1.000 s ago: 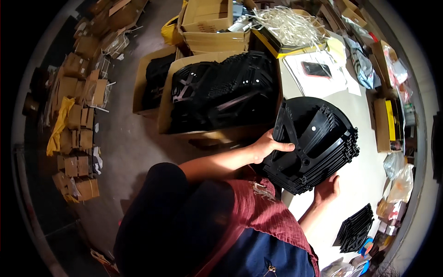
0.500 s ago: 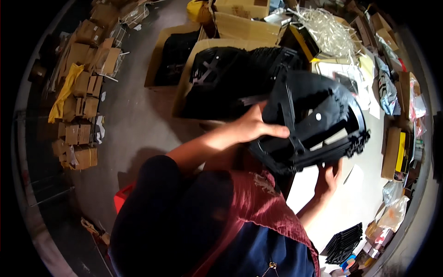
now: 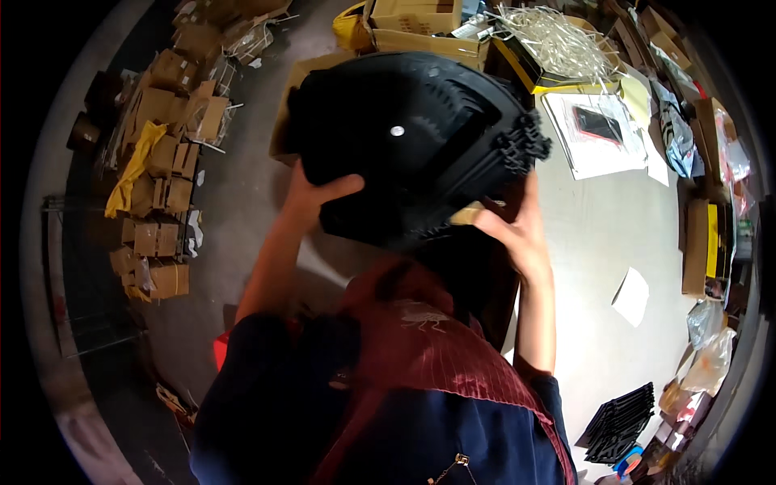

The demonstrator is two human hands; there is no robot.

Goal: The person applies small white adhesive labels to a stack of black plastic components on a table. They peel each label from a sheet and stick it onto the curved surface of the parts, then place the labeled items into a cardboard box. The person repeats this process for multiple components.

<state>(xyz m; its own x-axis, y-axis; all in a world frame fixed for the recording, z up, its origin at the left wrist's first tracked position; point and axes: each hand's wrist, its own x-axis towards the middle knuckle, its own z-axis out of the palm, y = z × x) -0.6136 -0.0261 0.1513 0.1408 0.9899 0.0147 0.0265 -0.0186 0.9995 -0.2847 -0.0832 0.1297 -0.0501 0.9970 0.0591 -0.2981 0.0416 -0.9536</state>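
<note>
Here, a black plastic stack [image 3: 388,162] between left hand [image 3: 309,196] and right hand [image 3: 525,240], apparently in the grip of both.

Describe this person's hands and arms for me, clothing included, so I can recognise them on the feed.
The left hand and right hand are bare, with no gloves visible. The left sleeve and right sleeve are plain, dark navy cloth, leaving the forearms uncovered. No cables, watch or band shows on either arm.
</note>
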